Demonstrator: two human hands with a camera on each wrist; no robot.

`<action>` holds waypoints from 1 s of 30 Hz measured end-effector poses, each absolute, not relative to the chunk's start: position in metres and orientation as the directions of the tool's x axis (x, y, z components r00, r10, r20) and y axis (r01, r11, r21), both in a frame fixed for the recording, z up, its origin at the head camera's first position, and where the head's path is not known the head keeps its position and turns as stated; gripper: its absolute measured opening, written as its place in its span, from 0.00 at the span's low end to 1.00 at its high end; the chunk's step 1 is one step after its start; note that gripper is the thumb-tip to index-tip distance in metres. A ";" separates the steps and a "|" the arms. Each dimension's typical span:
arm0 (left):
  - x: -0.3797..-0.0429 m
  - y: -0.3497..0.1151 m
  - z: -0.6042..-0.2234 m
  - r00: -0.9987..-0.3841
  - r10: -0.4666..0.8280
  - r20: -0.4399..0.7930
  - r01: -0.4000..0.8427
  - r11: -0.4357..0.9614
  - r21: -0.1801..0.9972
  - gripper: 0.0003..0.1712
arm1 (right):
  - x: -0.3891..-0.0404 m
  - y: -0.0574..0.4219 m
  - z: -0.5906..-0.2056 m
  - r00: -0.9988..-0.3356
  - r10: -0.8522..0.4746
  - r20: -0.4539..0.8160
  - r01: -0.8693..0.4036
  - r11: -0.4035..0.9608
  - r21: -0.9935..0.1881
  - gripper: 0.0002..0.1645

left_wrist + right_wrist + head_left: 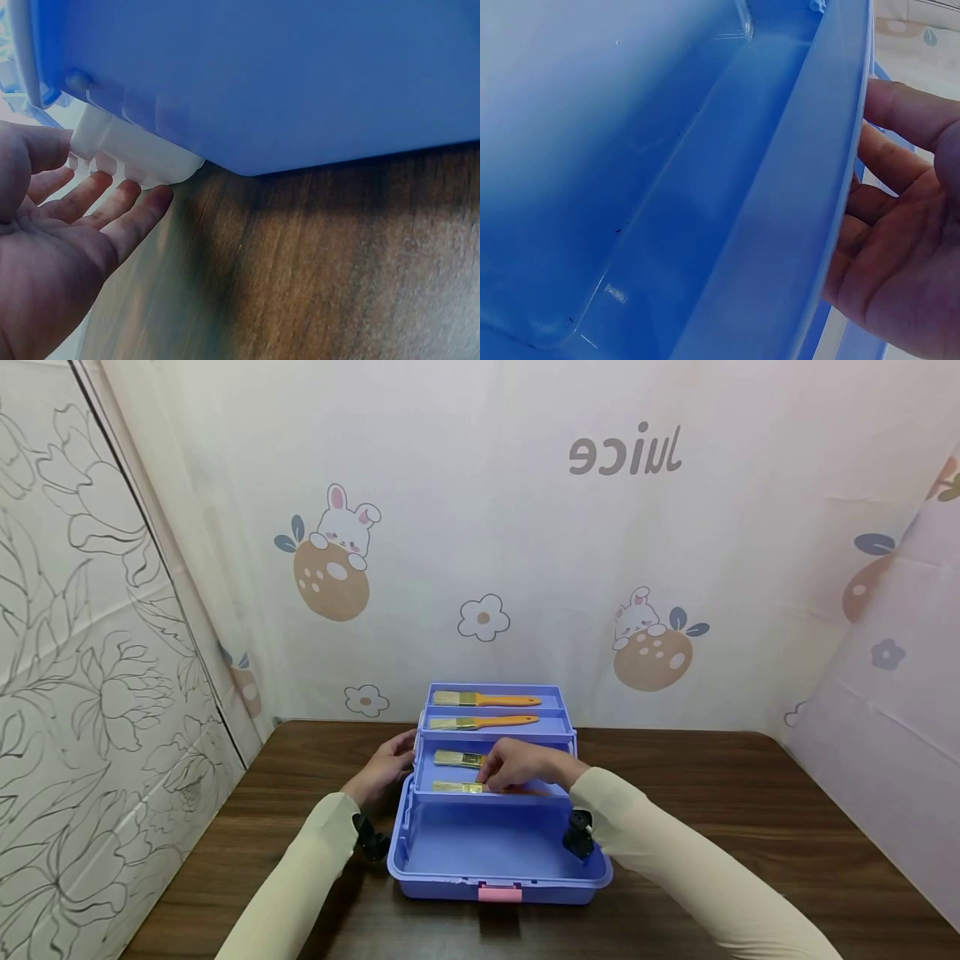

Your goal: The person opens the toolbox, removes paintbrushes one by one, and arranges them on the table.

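A periwinkle-blue toolbox [501, 883] stands open, its trays fanned out in steps. The upper trays hold one paintbrush [502, 700] at the top and another paintbrush [498, 722] below it. Two more lie in the lower tray [424, 772], a rear paintbrush [453, 758] and a front paintbrush [453, 787]. My right hand [517, 762] pinches the front one near its metal band; in the right wrist view the tray wall hides the fingertips. At the box's left side, my left hand [386, 768] touches a whitish plastic part [127, 150] with loosely extended fingers.
The box's deep lower compartment [487, 839] faces the front, with a pink latch [500, 893] on its rim. Beneath is a dark wooden table [690, 827]. A printed curtain [487, 527] hangs behind, and a flowered panel [97, 677] stands at left.
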State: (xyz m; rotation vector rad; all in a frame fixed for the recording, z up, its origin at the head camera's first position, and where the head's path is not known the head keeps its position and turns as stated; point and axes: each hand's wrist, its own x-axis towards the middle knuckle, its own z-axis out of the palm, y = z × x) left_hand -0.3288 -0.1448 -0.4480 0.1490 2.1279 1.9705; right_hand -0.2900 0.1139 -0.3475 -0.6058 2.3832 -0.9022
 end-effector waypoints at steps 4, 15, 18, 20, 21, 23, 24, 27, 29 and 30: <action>-0.327 -0.145 -0.447 -0.966 0.237 -0.106 -0.091 0.071 0.993 0.28 | -0.289 0.114 -0.348 -0.763 -0.574 -0.297 -0.229 0.670 -0.707 0.07; -0.325 -0.144 -0.446 -0.965 0.237 -0.112 -0.099 0.065 0.993 0.28 | -0.287 0.113 -0.346 -0.757 -0.587 -0.288 -0.232 0.653 -0.721 0.06; -0.326 -0.145 -0.447 -0.964 0.243 -0.107 -0.092 0.071 0.993 0.29 | -0.287 0.112 -0.346 -0.755 -0.589 -0.288 -0.237 0.655 -0.718 0.06; -0.326 -0.145 -0.447 -0.965 0.243 -0.103 -0.086 0.076 0.993 0.28 | -0.287 0.112 -0.346 -0.755 -0.590 -0.287 -0.245 0.660 -0.711 0.06; -0.325 -0.145 -0.447 -0.965 0.243 -0.101 -0.084 0.079 0.993 0.28 | -0.287 0.111 -0.346 -0.754 -0.590 -0.287 -0.250 0.663 -0.706 0.06; -0.325 -0.145 -0.447 -0.966 0.238 -0.099 -0.081 0.084 0.993 0.28 | -0.287 0.111 -0.346 -0.752 -0.594 -0.285 -0.262 0.667 -0.698 0.06; -0.325 -0.145 -0.447 -0.967 0.235 -0.097 -0.078 0.088 0.993 0.28 | -0.287 0.111 -0.346 -0.751 -0.596 -0.284 -0.266 0.667 -0.696 0.06; -0.324 -0.144 -0.447 -0.969 0.231 -0.091 -0.071 0.095 0.993 0.28 | -0.287 0.111 -0.346 -0.747 -0.602 -0.281 -0.277 0.667 -0.691 0.07; -0.324 -0.144 -0.447 -0.969 0.228 -0.090 -0.070 0.097 0.993 0.28 | -0.287 0.110 -0.346 -0.744 -0.606 -0.281 -0.282 0.667 -0.690 0.07; -0.323 -0.144 -0.447 -0.969 0.230 -0.088 -0.067 0.098 0.993 0.28 | -0.287 0.110 -0.346 -0.743 -0.606 -0.283 -0.282 0.667 -0.689 0.07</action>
